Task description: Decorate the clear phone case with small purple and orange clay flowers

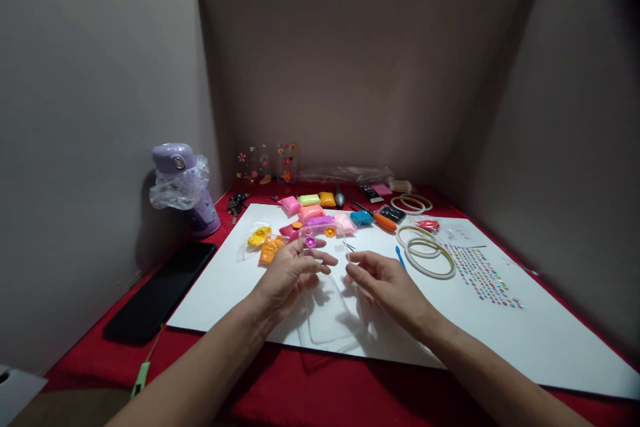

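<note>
A clear phone case [333,327] is held tilted over the white board, between my two hands. On its upper part sit a small purple flower [310,241] and an orange flower [330,231]. My left hand [295,273] is at the case's left side, fingers spread, with the thumb and fingertips reaching over it. My right hand [383,280] pinches the right edge of the case between thumb and fingers.
The white board [225,280] carries colored clay packets [320,220], white rings [430,258], an orange-handled tool [385,222] and a gem sheet [483,273]. A black phone [160,290] and a purple bottle [203,210] stand left. Decorated clear cases [287,163] lean at the back.
</note>
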`<state>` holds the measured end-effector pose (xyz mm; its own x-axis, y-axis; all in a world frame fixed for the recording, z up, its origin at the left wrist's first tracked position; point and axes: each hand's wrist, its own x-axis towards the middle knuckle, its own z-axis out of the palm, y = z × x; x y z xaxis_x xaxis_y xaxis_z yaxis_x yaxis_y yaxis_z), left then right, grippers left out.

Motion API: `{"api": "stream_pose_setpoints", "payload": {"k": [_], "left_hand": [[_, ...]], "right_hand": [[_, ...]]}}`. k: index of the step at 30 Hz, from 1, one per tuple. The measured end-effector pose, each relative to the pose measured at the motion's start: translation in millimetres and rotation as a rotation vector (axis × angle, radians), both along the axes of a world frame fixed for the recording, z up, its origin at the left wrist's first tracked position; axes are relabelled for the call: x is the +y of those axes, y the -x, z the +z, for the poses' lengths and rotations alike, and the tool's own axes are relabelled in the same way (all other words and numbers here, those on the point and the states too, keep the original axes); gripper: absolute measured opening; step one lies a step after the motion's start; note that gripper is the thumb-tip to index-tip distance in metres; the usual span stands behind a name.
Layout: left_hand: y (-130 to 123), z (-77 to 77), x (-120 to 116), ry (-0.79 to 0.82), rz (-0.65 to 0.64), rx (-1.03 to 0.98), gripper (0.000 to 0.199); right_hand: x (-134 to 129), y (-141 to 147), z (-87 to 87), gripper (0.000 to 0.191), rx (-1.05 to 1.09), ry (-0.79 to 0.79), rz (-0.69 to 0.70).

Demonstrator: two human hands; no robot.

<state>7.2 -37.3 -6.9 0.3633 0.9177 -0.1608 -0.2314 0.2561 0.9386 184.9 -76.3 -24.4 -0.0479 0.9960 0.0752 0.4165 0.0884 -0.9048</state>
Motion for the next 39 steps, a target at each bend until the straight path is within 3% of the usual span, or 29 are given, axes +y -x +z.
{"api": "stream_pose_setpoints", "payload": {"k": [3, 9, 11, 15, 18, 22, 25, 28, 32, 39], "left_hand": [[0, 0.6, -2, -0.010, -0.059, -0.010, 0.045], [-2, -1.8, 0, -0.019, -0.126, -0.026, 0.040], [-4, -3.0, 1, -0.032, -0.086, -0.005, 0.043], [1, 5.9, -2, -0.186, 0.135, 0.198, 0.048], [27, 23.8, -9, -0.426, 0.201, 0.400, 0.047], [91, 40.0, -5, -0.616, 0.346, 0.773, 0.046], [143, 33.6, 11, -0.575, 0.472, 1.100, 0.054], [176, 17.6, 25, -0.493, 0.405, 1.319, 0.070], [190, 1.3, 27, -0.525, 0.297, 1.518, 0.075], [188, -4.0, 25, -0.433, 0.233, 1.754, 0.072]], "right_hand": [[-4, 3, -0.8, 0.034, 0.293, 0.137, 0.050], [-4, -3, -6.8, 0.031, 0.425, 0.155, 0.023], [-3, -4, -10.8, 0.032, 0.443, 0.150, 0.016], [-5, -4, -15.3, 0.032, 0.471, 0.152, -0.010], [-7, -3, -14.6, 0.032, 0.482, 0.157, -0.029], [-8, -3, -12.4, 0.030, 0.485, 0.140, -0.041], [-7, -3, -11.3, 0.029, 0.484, 0.135, -0.044], [-7, -2, -12.2, 0.029, 0.474, 0.132, -0.040], [-7, -2, -15.4, 0.029, 0.446, 0.120, -0.046], [-4, -5, -22.8, 0.029, 0.394, 0.098, -0.028]]}}
